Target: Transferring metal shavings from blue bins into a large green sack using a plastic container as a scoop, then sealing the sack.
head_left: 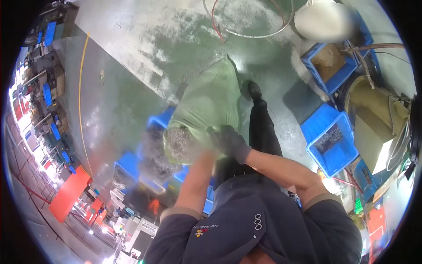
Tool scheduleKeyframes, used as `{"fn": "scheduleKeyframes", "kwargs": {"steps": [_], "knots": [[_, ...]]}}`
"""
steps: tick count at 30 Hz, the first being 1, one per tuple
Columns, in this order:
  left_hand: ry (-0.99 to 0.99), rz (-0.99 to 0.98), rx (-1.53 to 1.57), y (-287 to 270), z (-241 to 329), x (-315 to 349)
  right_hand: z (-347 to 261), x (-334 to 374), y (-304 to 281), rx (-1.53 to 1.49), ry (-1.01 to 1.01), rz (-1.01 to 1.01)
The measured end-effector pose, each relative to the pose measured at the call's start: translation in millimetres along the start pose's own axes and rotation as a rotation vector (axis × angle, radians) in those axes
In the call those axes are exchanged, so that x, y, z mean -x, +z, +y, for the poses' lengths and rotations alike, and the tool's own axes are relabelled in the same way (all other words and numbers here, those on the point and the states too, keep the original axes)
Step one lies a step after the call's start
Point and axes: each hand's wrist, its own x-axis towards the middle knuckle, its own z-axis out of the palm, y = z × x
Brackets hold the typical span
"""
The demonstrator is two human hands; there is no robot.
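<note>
A large light-green sack (209,99) lies tilted in front of me, its mouth toward my lower left. Grey, curly shavings (178,143) show inside the mouth. My right hand (233,143), in a dark glove, is closed on the near right side of the sack. My left forearm (195,180) reaches up to the sack's mouth, where the hand is smeared and partly hidden, so its fingers cannot be made out. Beside the mouth, a blurred grey heap of shavings (154,154) lies over blue crates (160,119).
Another blue crate (127,165) stands at the left. To the right are a blue bin (332,141) holding grey bits, a blue bin with brown contents (327,66) and a greenish drum-like container (373,105). A looped hose (252,36) lies on the floor ahead.
</note>
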Motion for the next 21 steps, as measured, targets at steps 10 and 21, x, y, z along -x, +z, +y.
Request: {"fn": "scheduleKeyframes", "kwargs": {"steps": [10, 21], "knots": [[-0.069, -0.112, 0.138, 52.6, -15.9, -48.8, 36.7, 5.7, 59.5, 0.464, -0.178, 0.146], [-0.014, -0.048, 0.130, -19.7, 27.8, -57.1, 62.9, -8.2, 17.2, 0.045, -0.282, 0.338]]}}
